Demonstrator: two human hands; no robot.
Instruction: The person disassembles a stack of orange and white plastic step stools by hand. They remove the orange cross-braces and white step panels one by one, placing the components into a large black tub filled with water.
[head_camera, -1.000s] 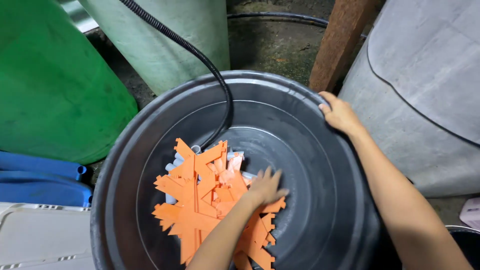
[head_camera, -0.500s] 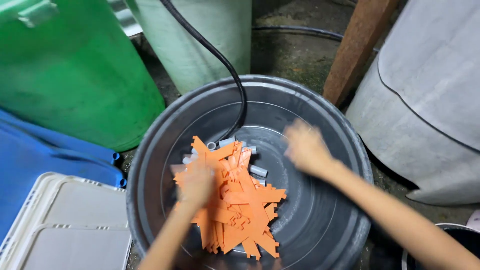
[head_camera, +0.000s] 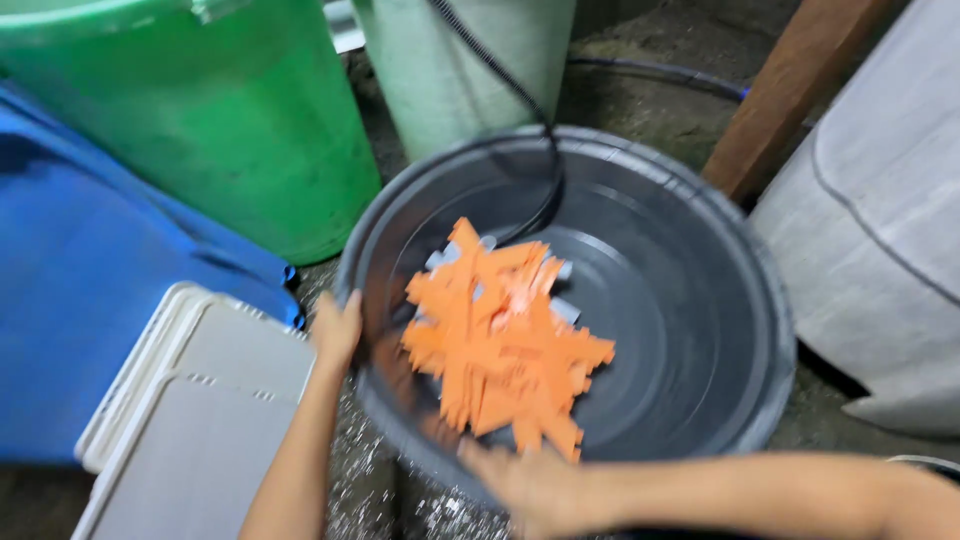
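The left hand is gripping the near-left rim of a large dark grey basin, its fingers curling over the edge and closing on it. The right hand is reaching in from the lower right and lying against the near rim of the same basin; it is blurred, so whether its fingers are closing on the rim or merely pressing against it cannot be told. Both forearms are coming up from the bottom of the view, the right one stretching across from the right edge.

Inside the basin a heap of flat orange plastic pieces is lying on the bottom, left of centre and close to the left hand, with a few pale grey pieces showing among and beside them. A black corrugated hose is running down from the top of the view, crossing the far rim and curving into the basin behind the orange heap.

Around the basin, a big green bucket is standing at the upper left, and a pale green container is standing just beside it, behind the basin. A blue plastic container is lying at the left, and a white plastic crate is sitting at the lower left, just beside the left forearm. A brown wooden post is leaning at the upper right, and a large grey sack is filling the right side. The ground between them is wet, rough concrete floor.
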